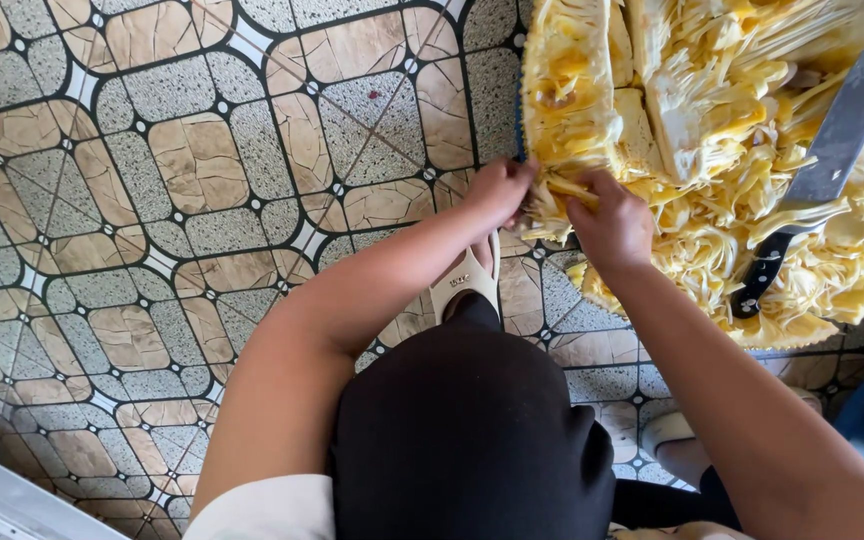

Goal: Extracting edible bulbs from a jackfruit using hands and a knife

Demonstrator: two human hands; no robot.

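- The jackfruit, cut open into yellow sections, lay on the tiled floor in the upper right of the frame.
- The left hand sat at the fruit's lower left edge, its grip pinched shut on the stringy yellow flesh there.
- The right hand, just beside it, had its fingers curled closed around a clump of the same fibres; the fingertips were buried in the flesh, so how deep the hold went could not be told.
- A knife rested on top of the fruit at the right of the frame, dark handle pointing down toward the person, blade running up to the top right corner, well apart from both hands.
- A foot in a pale sandal stood on the floor just below the hands, with a dark-clothed knee in the lower centre.
- Likely risks, as a judgement: the sticky fibres could tear short and leave the hands slipping off; the loose knife could slide off the heaped flesh if the fruit were tugged hard; a reach across toward the right could bring the right forearm near the blade.
- The foot lay close enough that falling pieces could land on it.
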